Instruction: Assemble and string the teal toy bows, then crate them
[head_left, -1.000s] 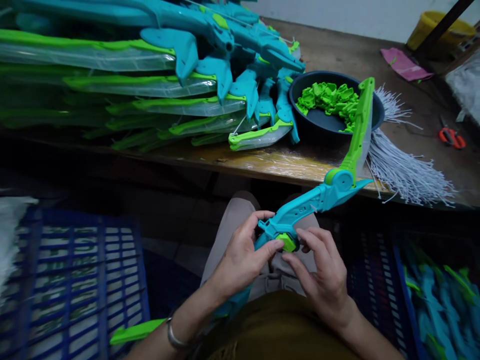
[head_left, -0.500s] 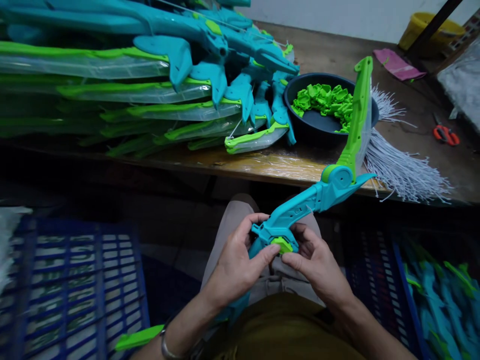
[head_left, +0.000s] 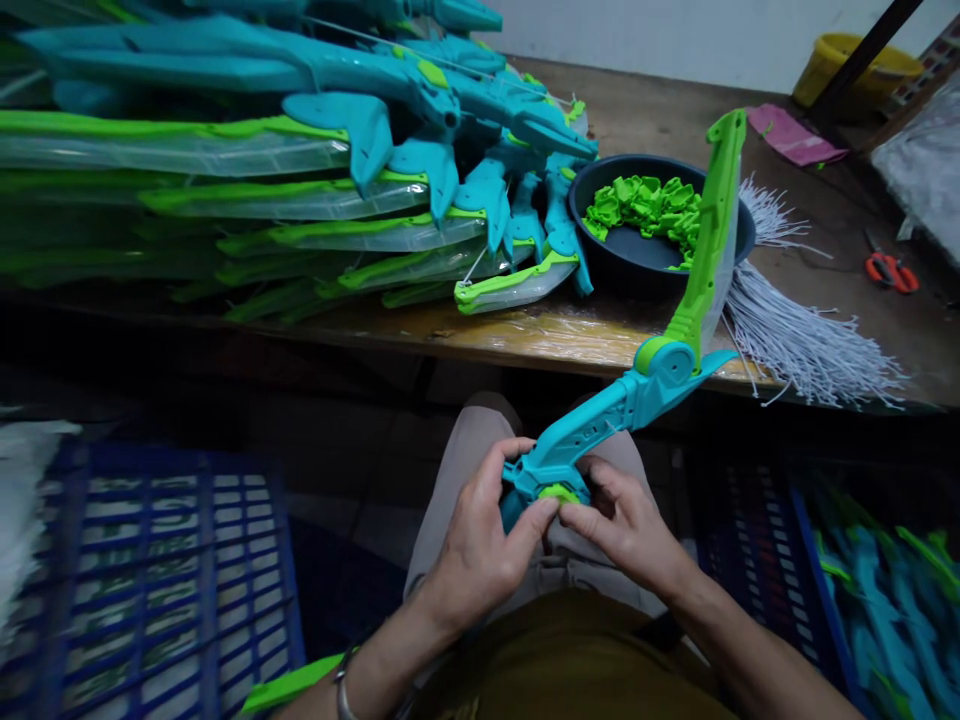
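Note:
A blue and green plastic toy bow [head_left: 592,425] lies across my lap, its upper green limb [head_left: 712,250] rising in front of the bowl. My left hand [head_left: 487,530] wraps the bow's middle, thumb on a small green plastic piece [head_left: 559,494] set in the blue grip. From the other side my right hand [head_left: 626,520] grips the same middle part, its thumb also at the green piece. Both thumbtips nearly meet there. The lower limb passes beneath my left forearm, where a green end [head_left: 292,685] shows. Fingers behind the grip are partly hidden.
Many finished-looking toy bows [head_left: 300,150] are piled on the table's left. A dark bowl [head_left: 622,255] holds green pieces. Beside it lie white strings [head_left: 810,340], orange-handled scissors [head_left: 892,272] and a pink cloth [head_left: 796,135]. Blue crates [head_left: 199,560] stand left and right, the right one holding bow parts [head_left: 877,590].
The bow's middle has tilted and shifted slightly left and down. Both thumbs have moved closer together over the green piece, covering more of it. The view has shifted slightly.

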